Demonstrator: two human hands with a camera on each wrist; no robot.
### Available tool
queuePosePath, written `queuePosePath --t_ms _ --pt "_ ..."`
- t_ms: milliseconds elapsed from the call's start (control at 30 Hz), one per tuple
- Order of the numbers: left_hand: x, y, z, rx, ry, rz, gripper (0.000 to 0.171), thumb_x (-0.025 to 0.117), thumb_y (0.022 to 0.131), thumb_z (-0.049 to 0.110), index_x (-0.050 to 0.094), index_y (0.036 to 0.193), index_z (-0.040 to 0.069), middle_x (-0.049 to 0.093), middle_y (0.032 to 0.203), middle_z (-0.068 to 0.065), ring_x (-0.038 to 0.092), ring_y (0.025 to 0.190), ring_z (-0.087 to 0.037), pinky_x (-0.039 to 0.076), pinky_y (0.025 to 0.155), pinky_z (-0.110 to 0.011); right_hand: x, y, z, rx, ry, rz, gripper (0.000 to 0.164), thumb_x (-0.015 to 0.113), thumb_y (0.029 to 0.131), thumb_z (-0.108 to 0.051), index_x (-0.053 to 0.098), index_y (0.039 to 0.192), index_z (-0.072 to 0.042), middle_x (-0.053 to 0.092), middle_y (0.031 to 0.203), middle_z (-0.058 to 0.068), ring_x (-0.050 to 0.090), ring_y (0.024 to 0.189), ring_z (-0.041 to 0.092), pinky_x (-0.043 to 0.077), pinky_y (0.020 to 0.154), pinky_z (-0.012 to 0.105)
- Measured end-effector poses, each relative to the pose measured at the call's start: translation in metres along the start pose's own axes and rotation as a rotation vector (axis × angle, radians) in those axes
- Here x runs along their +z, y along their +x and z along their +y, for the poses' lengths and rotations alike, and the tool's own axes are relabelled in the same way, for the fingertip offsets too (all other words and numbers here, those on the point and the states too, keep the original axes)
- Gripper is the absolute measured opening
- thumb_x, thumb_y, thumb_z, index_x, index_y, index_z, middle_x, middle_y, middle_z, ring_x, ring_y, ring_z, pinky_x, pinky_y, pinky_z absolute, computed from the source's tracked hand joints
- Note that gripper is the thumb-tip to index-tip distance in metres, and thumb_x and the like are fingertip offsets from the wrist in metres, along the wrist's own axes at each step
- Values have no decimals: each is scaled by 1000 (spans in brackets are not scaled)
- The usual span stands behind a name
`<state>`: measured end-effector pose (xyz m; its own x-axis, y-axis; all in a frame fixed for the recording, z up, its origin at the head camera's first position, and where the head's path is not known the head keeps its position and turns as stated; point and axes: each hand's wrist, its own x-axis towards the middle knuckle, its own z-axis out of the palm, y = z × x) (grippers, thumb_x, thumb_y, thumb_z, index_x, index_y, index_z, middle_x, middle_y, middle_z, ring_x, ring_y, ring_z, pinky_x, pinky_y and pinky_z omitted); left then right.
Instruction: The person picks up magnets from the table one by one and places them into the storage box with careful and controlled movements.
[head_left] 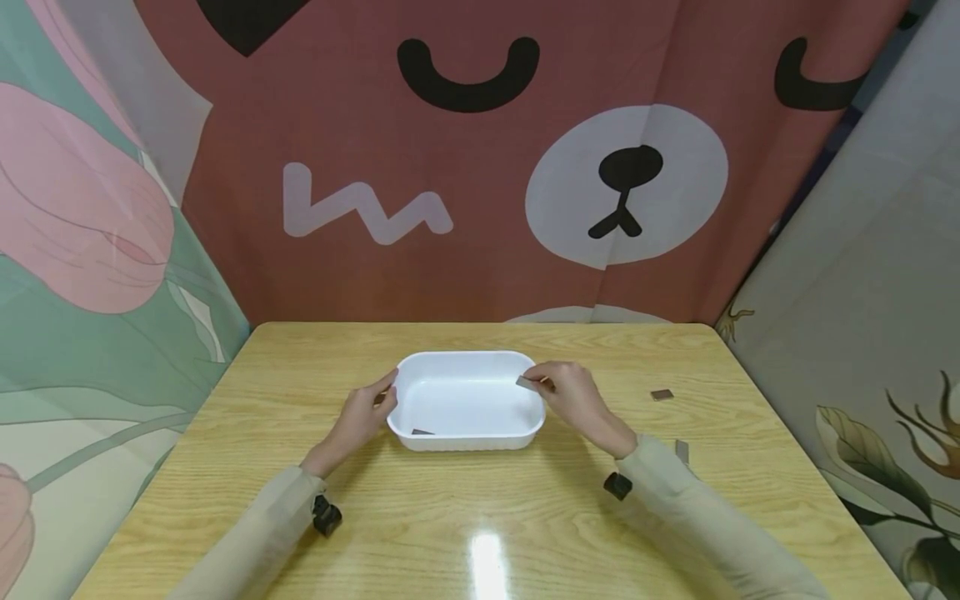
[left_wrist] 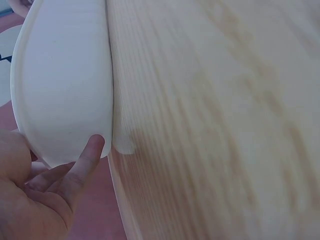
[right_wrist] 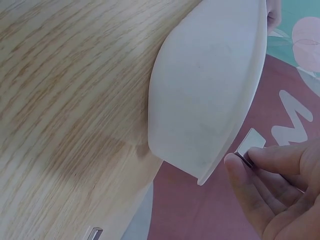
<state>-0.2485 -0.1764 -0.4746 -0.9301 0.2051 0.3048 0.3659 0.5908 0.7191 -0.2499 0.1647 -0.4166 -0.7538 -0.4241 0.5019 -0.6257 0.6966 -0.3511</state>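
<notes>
The right hand [head_left: 577, 402] pinches a small grey plate [head_left: 527, 382] in its grip by the right rim of a white tray [head_left: 465, 400]; the left hand [head_left: 360, 418] grips its left end. A second plate [head_left: 422, 432] lies inside, a third plate [head_left: 662, 395] and fourth plate [head_left: 682, 451] rightward on the table [head_left: 420, 508].

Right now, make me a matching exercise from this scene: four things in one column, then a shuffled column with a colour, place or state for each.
Things:
1. left hand
2. right hand
3. tub
4. table

Descriptions:
A. pinches a small piece
B. touches the tub's outer side
C. yellowish, with wood grain
D. plain white

Right pairs: 1-B, 2-A, 3-D, 4-C.
</notes>
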Motion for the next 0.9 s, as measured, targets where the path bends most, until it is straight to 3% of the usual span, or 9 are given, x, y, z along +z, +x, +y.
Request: queuePosePath --t_ms 267,900 --pt "0 0 0 0 -8 0 41 45 92 13 40 131 0 50 122 -16 56 98 -24 49 71 -22 2 -1 -4 16 -21 -15 13 68 76 -9 72 88 -13 67 80 1 54 58 3 43 48 18" --pt "1 0 1 -10 -4 9 41 46 91 11 41 130 0 50 122 -17 57 98 -25 50 70 -23 6 0 -7 -12 24 -28 14 68 75 -5 72 87 -12 67 79 0 57 60 5 48 54 21"
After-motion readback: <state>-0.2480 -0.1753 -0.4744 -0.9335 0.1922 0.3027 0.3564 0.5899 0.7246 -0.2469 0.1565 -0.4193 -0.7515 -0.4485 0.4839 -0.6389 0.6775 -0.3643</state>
